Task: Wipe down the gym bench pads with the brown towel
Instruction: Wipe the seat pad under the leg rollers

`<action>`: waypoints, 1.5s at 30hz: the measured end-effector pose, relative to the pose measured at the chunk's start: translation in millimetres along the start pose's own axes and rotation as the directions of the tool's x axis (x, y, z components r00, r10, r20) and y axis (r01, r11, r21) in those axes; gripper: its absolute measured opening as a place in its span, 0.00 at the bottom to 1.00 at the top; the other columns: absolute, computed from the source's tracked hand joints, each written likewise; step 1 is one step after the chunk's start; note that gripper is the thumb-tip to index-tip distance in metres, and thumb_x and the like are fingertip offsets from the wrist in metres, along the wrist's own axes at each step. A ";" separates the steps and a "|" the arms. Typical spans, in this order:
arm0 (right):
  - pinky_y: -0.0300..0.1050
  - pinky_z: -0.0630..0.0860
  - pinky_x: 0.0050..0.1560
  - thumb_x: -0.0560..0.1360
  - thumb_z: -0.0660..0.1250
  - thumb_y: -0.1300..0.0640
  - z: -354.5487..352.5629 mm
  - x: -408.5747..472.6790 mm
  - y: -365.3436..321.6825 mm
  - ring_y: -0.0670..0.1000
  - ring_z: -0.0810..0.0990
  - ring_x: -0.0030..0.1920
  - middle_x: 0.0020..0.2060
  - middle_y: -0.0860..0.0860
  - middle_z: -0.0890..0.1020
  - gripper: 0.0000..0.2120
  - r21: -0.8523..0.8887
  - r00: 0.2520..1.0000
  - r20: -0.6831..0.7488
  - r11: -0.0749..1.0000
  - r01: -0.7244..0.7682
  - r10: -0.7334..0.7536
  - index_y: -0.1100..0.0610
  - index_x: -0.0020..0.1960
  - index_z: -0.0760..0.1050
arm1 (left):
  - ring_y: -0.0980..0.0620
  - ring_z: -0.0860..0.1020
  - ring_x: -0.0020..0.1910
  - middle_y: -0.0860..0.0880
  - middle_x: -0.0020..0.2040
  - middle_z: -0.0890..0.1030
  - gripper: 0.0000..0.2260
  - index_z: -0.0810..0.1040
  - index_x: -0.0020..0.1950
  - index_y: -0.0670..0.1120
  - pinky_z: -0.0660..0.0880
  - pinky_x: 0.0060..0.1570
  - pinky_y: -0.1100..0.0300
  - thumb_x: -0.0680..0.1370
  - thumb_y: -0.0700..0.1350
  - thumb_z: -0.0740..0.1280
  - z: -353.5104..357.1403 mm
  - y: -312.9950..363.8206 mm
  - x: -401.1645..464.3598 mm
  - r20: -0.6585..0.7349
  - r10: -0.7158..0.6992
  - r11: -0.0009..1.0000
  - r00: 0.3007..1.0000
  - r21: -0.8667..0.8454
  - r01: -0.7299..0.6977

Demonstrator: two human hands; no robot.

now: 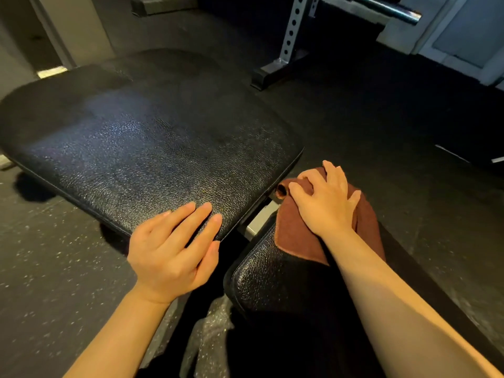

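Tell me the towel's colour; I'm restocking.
Reddish-brown towel, under the right hand, head view.

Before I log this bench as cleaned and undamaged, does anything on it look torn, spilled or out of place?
Nothing stands out. The large pad and the small pad show intact black textured vinyl, with no tear or spill visible. The brown towel lies bunched on the small pad under the right hand; the left hand rests flat on the large pad's corner.

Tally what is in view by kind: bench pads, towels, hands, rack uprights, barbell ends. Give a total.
Bench pads: 2, the large pad and the small pad
Brown towel: 1
Hands: 2, left hand flat on the large pad, right hand on the towel
Rack upright: 1
Barbell end: 1
Total: 7
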State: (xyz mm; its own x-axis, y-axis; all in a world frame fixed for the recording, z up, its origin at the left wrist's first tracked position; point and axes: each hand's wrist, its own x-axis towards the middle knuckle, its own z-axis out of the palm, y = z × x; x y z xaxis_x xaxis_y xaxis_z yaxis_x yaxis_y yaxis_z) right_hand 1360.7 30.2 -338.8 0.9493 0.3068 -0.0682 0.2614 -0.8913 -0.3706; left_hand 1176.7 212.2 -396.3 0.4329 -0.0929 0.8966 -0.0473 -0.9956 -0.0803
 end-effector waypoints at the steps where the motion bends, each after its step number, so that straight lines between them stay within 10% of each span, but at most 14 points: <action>1: 0.70 0.40 0.74 0.79 0.57 0.39 0.8 0.0 -0.7 0.53 0.43 0.79 0.79 0.48 0.52 0.13 -0.004 1.000 -0.005 1.000 -0.008 0.008 0.38 0.61 0.72 | 0.45 0.82 0.53 0.45 0.54 0.85 0.12 0.82 0.57 0.46 0.80 0.43 0.51 0.78 0.47 0.64 -0.3 -0.2 0.0 0.002 -0.005 1.000 1.000 -0.002 0.005; 10: 0.70 0.37 0.73 0.74 0.59 0.42 21.0 -80.7 -39.3 0.57 0.36 0.78 0.80 0.52 0.45 0.17 0.036 0.999 -0.003 0.999 0.036 -0.036 0.42 0.62 0.71 | 0.41 0.84 0.52 0.44 0.56 0.85 0.13 0.87 0.53 0.45 0.78 0.47 0.49 0.78 0.47 0.64 -8.8 1.1 4.0 0.128 -0.034 0.998 0.991 0.053 0.027; 14: 0.69 0.33 0.71 0.65 0.44 0.34 33.7 -119.9 -51.2 0.56 0.33 0.78 0.80 0.49 0.45 0.31 0.011 0.991 0.016 0.991 0.133 -0.133 0.43 0.61 0.71 | 0.41 0.83 0.56 0.45 0.59 0.84 0.15 0.86 0.56 0.46 0.75 0.55 0.42 0.80 0.48 0.62 -13.1 1.5 3.4 0.186 -0.044 0.994 0.982 0.111 0.023; 26: 0.67 0.47 0.74 0.78 0.59 0.45 -1.6 10.2 -1.5 0.51 0.56 0.76 0.70 0.45 0.69 0.11 0.036 0.997 -0.042 0.997 0.071 -0.070 0.45 0.53 0.78 | 0.42 0.79 0.58 0.44 0.57 0.84 0.15 0.86 0.55 0.46 0.73 0.55 0.46 0.80 0.48 0.61 -6.1 -3.2 -0.7 0.150 0.020 0.996 0.988 0.087 -0.034; 33: 0.67 0.41 0.75 0.80 0.56 0.43 6.3 -19.3 -12.2 0.56 0.44 0.79 0.79 0.48 0.55 0.16 -0.021 0.998 -0.055 0.999 0.041 -0.042 0.43 0.65 0.73 | 0.43 0.83 0.55 0.45 0.57 0.84 0.15 0.86 0.55 0.46 0.76 0.52 0.48 0.80 0.48 0.61 -5.3 -1.9 2.3 0.138 0.010 0.995 0.990 0.096 -0.023; 41: 0.68 0.38 0.74 0.77 0.58 0.43 31.9 -99.9 -38.8 0.59 0.40 0.79 0.78 0.49 0.58 0.13 0.010 0.969 -0.093 0.973 0.231 -0.229 0.44 0.57 0.74 | 0.44 0.83 0.57 0.47 0.57 0.84 0.13 0.86 0.55 0.45 0.77 0.53 0.46 0.82 0.46 0.61 -11.1 13.0 7.9 0.137 -0.189 0.979 0.972 0.102 0.176; 45: 0.69 0.39 0.73 0.74 0.46 0.34 41.8 -134.1 -29.9 0.61 0.42 0.79 0.77 0.51 0.60 0.27 -0.044 0.892 -0.105 0.898 0.437 -0.439 0.42 0.63 0.74 | 0.48 0.74 0.66 0.47 0.65 0.79 0.15 0.82 0.61 0.45 0.61 0.70 0.49 0.81 0.48 0.60 -42.2 50.2 6.3 0.267 -0.498 0.861 0.825 0.039 0.507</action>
State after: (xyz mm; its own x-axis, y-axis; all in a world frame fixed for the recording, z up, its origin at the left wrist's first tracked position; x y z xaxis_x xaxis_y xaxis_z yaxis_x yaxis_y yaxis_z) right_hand 1218.3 29.7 -357.3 0.7504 0.6303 0.1992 0.6576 -0.6811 -0.3219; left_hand 1139.1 162.0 -376.4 0.6207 0.4172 0.6638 0.2136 -0.9047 0.3688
